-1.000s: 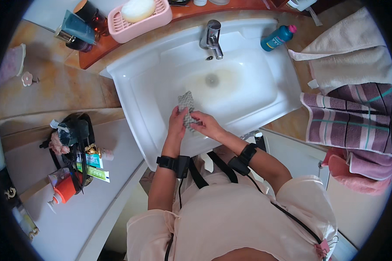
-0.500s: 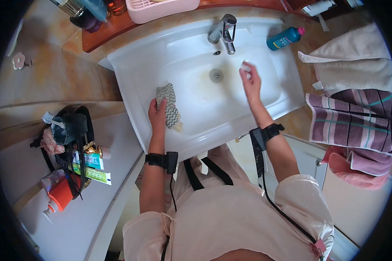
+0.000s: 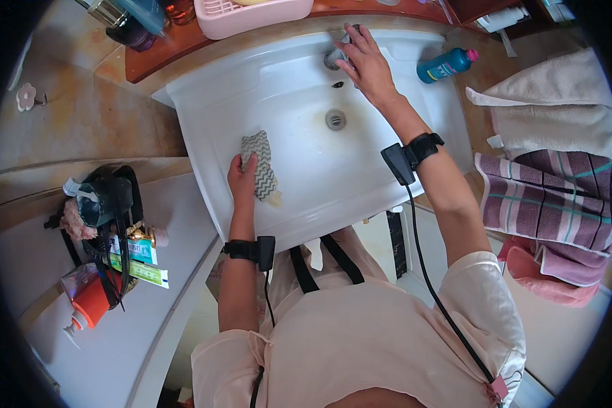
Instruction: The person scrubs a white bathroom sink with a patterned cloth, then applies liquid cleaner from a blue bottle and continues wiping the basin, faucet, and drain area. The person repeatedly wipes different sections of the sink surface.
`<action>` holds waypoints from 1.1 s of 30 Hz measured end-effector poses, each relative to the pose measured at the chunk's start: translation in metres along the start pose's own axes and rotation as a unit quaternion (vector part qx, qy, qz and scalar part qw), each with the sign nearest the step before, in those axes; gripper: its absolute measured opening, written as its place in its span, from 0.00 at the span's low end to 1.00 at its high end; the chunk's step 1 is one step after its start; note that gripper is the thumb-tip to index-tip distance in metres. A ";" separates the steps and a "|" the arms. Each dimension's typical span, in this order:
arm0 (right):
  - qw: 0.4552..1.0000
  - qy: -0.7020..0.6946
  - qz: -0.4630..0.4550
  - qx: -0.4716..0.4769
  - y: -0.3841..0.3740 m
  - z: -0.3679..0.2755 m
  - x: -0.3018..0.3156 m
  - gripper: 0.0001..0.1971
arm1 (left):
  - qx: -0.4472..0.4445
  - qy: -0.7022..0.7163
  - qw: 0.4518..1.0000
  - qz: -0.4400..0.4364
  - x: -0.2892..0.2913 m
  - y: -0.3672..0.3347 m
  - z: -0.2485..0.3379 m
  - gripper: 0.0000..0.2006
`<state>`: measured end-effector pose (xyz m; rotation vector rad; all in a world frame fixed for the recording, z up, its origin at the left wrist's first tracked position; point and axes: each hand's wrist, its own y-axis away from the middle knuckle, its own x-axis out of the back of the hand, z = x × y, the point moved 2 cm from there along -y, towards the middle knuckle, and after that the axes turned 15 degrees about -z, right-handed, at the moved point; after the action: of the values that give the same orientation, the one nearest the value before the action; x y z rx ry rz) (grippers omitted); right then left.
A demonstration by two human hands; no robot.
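My left hand [image 3: 241, 175] grips a grey-and-white zigzag-patterned cloth [image 3: 257, 160] over the left side of the white sink [image 3: 211, 122]. A pale yellowish edge shows at the cloth's lower end. Fingers spread apart, my right hand [image 3: 368, 64] reaches over the chrome faucet [image 3: 331, 60] at the back of the basin, covering most of it. Its fingertips are at the faucet's top; whether they press on the handle is hard to see. In front of the faucet lies the round drain [image 3: 335, 120].
A teal bottle with a pink cap [image 3: 447, 65] stands at the sink's back right corner. Towels [image 3: 547, 190] hang on the right. A pink basket [image 3: 251, 19] sits on the reddish shelf behind. Toiletry tubes [image 3: 143, 270] and an orange pump bottle [image 3: 92, 304] are at left.
My right hand has moved from above the basin up to the faucet, and its fingers have spread. The small white thing seen at its fingers is out of sight. My left hand stays put.
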<state>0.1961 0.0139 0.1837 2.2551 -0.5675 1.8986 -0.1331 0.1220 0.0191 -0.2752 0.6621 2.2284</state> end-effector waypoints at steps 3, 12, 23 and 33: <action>1.000 0.007 0.002 0.013 0.001 0.003 -0.001 0.16 | -0.003 -0.045 0.999 0.028 0.001 -0.001 0.000 0.13; 0.999 0.000 -0.018 0.035 -0.001 0.010 0.006 0.14 | -0.001 -0.005 0.999 0.032 0.004 -0.004 -0.006 0.14; 0.998 -0.009 -0.030 0.049 -0.002 0.016 0.011 0.12 | -0.020 -0.021 0.999 0.041 -0.003 -0.001 0.003 0.13; 0.997 -0.007 -0.060 0.042 -0.005 0.014 0.020 0.15 | -0.030 -0.007 0.999 0.026 -0.005 0.000 0.007 0.12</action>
<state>0.2135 0.0096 0.2015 2.2995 -0.3504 1.8828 -0.1296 0.1228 0.0267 -0.2743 0.6016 2.3009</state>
